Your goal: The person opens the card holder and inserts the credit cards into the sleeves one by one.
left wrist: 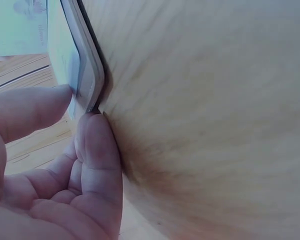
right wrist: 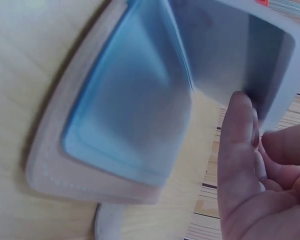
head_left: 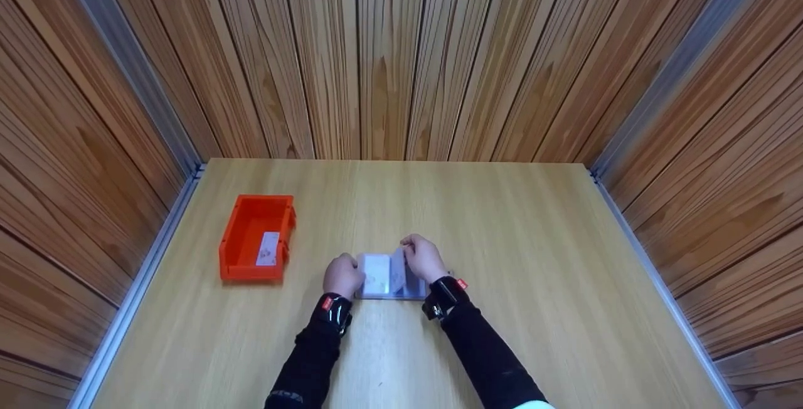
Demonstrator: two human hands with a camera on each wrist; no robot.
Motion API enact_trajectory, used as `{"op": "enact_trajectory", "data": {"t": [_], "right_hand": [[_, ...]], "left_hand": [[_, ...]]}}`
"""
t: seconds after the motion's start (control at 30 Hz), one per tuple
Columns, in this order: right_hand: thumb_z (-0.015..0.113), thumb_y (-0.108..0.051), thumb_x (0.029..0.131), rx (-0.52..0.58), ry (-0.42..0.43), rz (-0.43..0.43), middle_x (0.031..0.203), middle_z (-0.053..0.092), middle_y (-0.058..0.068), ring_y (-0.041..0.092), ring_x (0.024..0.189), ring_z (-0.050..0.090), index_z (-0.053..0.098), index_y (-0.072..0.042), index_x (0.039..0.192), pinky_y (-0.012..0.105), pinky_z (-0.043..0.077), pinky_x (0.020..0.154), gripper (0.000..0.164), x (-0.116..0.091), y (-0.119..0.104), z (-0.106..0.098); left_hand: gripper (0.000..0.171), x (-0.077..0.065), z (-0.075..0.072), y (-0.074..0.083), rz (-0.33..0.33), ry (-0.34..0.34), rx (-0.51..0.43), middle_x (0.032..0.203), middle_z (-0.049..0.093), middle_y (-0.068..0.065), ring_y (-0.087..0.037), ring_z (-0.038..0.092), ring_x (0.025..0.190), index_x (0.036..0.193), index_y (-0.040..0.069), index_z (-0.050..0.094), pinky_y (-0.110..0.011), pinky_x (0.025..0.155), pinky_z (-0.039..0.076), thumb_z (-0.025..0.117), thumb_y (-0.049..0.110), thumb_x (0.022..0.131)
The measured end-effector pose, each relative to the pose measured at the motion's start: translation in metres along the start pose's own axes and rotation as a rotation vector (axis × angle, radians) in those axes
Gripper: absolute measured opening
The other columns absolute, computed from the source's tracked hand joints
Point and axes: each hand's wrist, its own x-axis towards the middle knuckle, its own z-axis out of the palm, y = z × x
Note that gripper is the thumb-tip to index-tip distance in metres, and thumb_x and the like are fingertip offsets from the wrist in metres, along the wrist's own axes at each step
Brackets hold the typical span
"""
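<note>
An opened card holder [head_left: 376, 274] with clear plastic sleeves lies on the table in front of me. My left hand [head_left: 344, 277] pinches its left edge; in the left wrist view the thumb [left wrist: 45, 107] is on top and a curled finger lies against the cover's corner. My right hand [head_left: 425, 260] pinches the far edge of a raised sleeve page [head_left: 398, 271], which stands up from the middle. In the right wrist view, a bluish clear sleeve [right wrist: 130, 115] lies over the pale cover [right wrist: 50, 175], beside the raised page.
An orange open bin [head_left: 229, 239] stands on the table to the left, with a whitish printed card [head_left: 268, 248] inside. Wood-panelled walls [head_left: 389, 58] with metal corner strips enclose the table [head_left: 533, 239] at the back and both sides.
</note>
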Motion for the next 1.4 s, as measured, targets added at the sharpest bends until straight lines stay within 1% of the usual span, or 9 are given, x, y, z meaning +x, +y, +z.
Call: {"op": "enact_trajectory", "data": {"t": [0.17, 0.37, 0.43, 0.57, 0.67, 0.8, 0.9, 1.1, 1.4], "right_hand": [[0.056, -0.002, 0.095, -0.029, -0.028, -0.018, 0.097, 0.067, 0.015, 0.029, 0.091, 0.064, 0.063, 0.006, 0.109, 0.041, 0.052, 0.084, 0.018, -0.002, 0.000, 0.007], [0.056, 0.000, 0.094, -0.034, -0.064, -0.018, 0.097, 0.067, 0.015, 0.029, 0.091, 0.065, 0.063, 0.006, 0.109, 0.041, 0.052, 0.083, 0.018, -0.004, 0.000, 0.015], [0.057, -0.002, 0.094, -0.028, -0.079, -0.010, 0.095, 0.067, 0.013, 0.027, 0.088, 0.065, 0.064, 0.004, 0.108, 0.039, 0.052, 0.081, 0.017, -0.005, 0.000, 0.016], [0.060, -0.003, 0.094, 0.023, -0.127, 0.032, 0.090, 0.065, 0.010, 0.022, 0.077, 0.065, 0.062, 0.005, 0.108, 0.033, 0.055, 0.070, 0.016, -0.007, 0.000, 0.019], [0.063, -0.002, 0.092, 0.018, -0.139, 0.042, 0.088, 0.065, 0.009, 0.019, 0.072, 0.065, 0.063, 0.004, 0.107, 0.031, 0.054, 0.066, 0.016, -0.009, 0.000, 0.021], [0.068, -0.003, 0.086, -0.065, -0.109, -0.015, 0.087, 0.065, 0.006, 0.018, 0.076, 0.061, 0.066, 0.002, 0.101, 0.032, 0.051, 0.071, 0.015, -0.010, 0.001, 0.023], [0.070, -0.004, 0.084, -0.099, -0.104, -0.037, 0.084, 0.064, 0.003, 0.019, 0.078, 0.060, 0.066, 0.001, 0.097, 0.035, 0.050, 0.074, 0.014, -0.010, 0.002, 0.025], [0.071, -0.002, 0.081, -0.121, -0.107, -0.058, 0.081, 0.062, 0.001, 0.019, 0.078, 0.060, 0.067, 0.001, 0.096, 0.035, 0.050, 0.077, 0.016, -0.010, 0.001, 0.027], [0.071, -0.002, 0.083, -0.108, -0.126, -0.010, 0.083, 0.062, 0.002, 0.018, 0.078, 0.060, 0.067, 0.002, 0.099, 0.035, 0.051, 0.076, 0.017, -0.010, -0.001, 0.026]], "left_hand": [[0.012, 0.000, 0.000, -0.003, 0.057, 0.038, 0.016, 0.090, 0.069, -0.016, -0.035, 0.064, 0.089, 0.089, -0.003, 0.066, -0.046, 0.080, 0.050, 0.067, 0.001, 0.077], [0.010, 0.001, 0.000, -0.004, 0.061, 0.041, 0.008, 0.090, 0.069, -0.016, -0.035, 0.064, 0.089, 0.088, -0.002, 0.066, -0.046, 0.080, 0.050, 0.066, 0.002, 0.079], [0.010, 0.001, 0.000, -0.005, 0.066, 0.046, 0.005, 0.090, 0.069, -0.016, -0.035, 0.064, 0.089, 0.088, -0.002, 0.066, -0.046, 0.080, 0.050, 0.066, 0.002, 0.079], [0.011, 0.001, 0.000, -0.006, 0.081, 0.049, -0.003, 0.091, 0.069, -0.017, -0.035, 0.065, 0.090, 0.089, -0.003, 0.066, -0.046, 0.081, 0.050, 0.066, 0.001, 0.079], [0.011, 0.001, 0.000, -0.005, 0.076, 0.041, -0.005, 0.092, 0.069, -0.017, -0.036, 0.064, 0.091, 0.091, -0.003, 0.066, -0.046, 0.083, 0.049, 0.066, 0.002, 0.080], [0.012, 0.002, 0.001, -0.005, 0.045, 0.025, -0.012, 0.094, 0.068, -0.017, -0.035, 0.064, 0.093, 0.092, -0.003, 0.066, -0.045, 0.084, 0.049, 0.064, 0.000, 0.081], [0.014, 0.003, 0.001, -0.005, 0.017, 0.014, -0.018, 0.097, 0.068, -0.016, -0.034, 0.063, 0.095, 0.095, -0.003, 0.066, -0.045, 0.085, 0.049, 0.063, -0.001, 0.081], [0.010, 0.001, 0.002, -0.003, 0.025, 0.035, -0.022, 0.095, 0.068, -0.016, -0.034, 0.064, 0.093, 0.092, -0.003, 0.066, -0.045, 0.083, 0.049, 0.063, 0.000, 0.083], [0.011, 0.002, 0.002, -0.003, 0.008, 0.021, -0.025, 0.096, 0.068, -0.017, -0.034, 0.063, 0.094, 0.095, -0.003, 0.066, -0.045, 0.084, 0.049, 0.065, 0.001, 0.085]]}}
